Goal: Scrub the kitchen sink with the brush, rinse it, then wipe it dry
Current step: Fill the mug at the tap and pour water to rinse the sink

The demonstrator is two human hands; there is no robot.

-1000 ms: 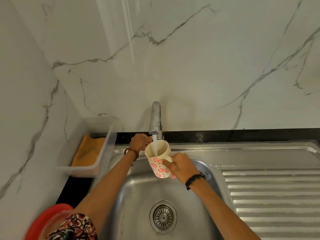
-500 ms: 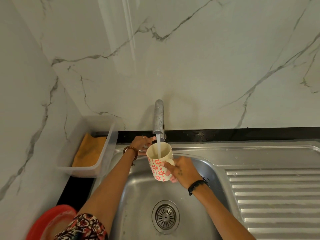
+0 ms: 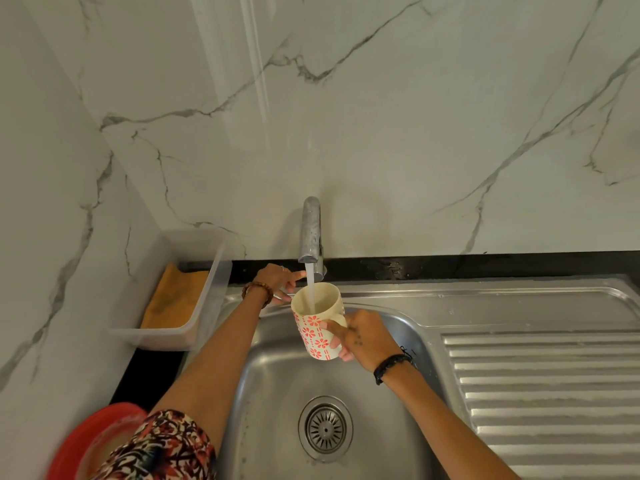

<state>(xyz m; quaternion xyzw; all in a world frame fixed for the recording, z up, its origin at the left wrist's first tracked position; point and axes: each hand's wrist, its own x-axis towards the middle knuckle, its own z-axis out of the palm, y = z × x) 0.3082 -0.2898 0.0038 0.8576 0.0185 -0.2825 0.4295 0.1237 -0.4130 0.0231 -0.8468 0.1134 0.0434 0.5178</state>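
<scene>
The steel sink [image 3: 277,382] has a round drain strainer [image 3: 325,427] in its basin. Water runs from the chrome tap [image 3: 310,230] into a cream mug with red flowers [image 3: 313,327]. My right hand [image 3: 363,337] grips that mug by its handle and holds it upright under the stream, above the basin. My left hand [image 3: 275,282] reaches behind the mug to the tap's base, with thumb and forefinger pinching the tap lever, which is mostly hidden. I see no brush.
A clear plastic tub [image 3: 207,306] with an orange cloth [image 3: 173,299] stands left of the sink against the marble wall. The ribbed drainboard [image 3: 540,393] lies to the right. A red plate [image 3: 86,441] sits at the lower left edge.
My left hand's fingers have stretched out from a curled grip at the tap's base. The mug stays under the running water and has barely moved.
</scene>
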